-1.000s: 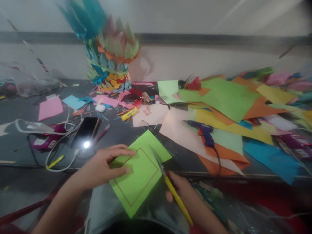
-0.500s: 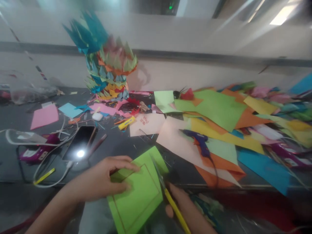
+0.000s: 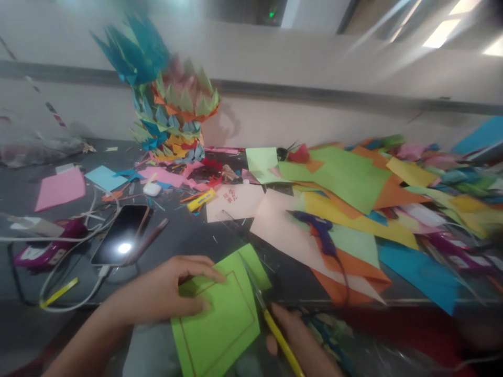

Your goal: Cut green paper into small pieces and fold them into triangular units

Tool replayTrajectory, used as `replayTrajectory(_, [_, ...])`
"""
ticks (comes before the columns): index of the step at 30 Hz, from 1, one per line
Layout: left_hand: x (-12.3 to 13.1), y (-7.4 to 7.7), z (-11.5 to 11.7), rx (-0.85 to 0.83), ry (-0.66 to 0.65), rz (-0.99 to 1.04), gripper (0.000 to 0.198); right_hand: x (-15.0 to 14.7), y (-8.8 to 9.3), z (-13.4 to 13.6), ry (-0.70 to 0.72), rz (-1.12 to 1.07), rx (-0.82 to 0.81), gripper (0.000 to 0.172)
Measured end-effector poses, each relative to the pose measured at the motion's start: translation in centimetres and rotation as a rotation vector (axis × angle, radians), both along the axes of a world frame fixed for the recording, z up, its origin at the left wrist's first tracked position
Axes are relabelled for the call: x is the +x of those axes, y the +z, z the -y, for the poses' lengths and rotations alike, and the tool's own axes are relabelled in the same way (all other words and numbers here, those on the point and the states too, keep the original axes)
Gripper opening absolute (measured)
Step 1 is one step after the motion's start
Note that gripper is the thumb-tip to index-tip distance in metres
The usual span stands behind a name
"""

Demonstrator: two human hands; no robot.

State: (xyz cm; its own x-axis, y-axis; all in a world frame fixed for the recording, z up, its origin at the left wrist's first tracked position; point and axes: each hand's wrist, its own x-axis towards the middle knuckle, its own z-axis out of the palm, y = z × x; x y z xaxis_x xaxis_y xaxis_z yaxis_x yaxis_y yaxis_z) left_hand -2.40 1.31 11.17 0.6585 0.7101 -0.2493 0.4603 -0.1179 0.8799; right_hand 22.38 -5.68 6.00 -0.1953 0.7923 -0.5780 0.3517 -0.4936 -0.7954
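Observation:
A sheet of green paper (image 3: 222,319) with a drawn outline of straight lines is gripped at its left edge by my left hand (image 3: 178,288), thumb on top. Fingers of my right hand (image 3: 293,335) are closed around yellow-handled scissors (image 3: 275,327). The scissor blades lie along the right side of the paper, outside the drawn line, and a strip curls away beyond them. Part of my right hand is hidden behind the scissor handle.
A phone (image 3: 121,235) with its light on lies left, among white cables and a purple power strip (image 3: 51,243). A blue glue gun (image 3: 320,228) rests on loose paper sheets at the right. A folded-paper model (image 3: 173,115) stands at the back. Scraps litter the dark table (image 3: 188,230).
The camera view has shifted slightly, so the table things sit a little further left. Both hands keep hold of the green paper and scissors, with the blades still at its right side.

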Motion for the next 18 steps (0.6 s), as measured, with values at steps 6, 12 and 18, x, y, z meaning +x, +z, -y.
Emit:
replayTrajectory(6, [-0.3, 0.1, 0.2, -0.005, -0.046, 0.011, 0.036, -0.4, 0.2, 0.1, 0.003, -0.060, 0.051, 0.015])
replayTrajectory(12, [-0.9, -0.7, 0.1, 0.051, 0.073, 0.049, 0.035, -0.1, -1.8, 0.6, -0.169, -0.122, -0.115, 0.030])
replayTrajectory(18, [-1.4, -1.7, 0.4, 0.153, 0.291, 0.097, 0.036, 0.2, -1.1, 1.5, -0.152, -0.286, 0.094, 0.054])
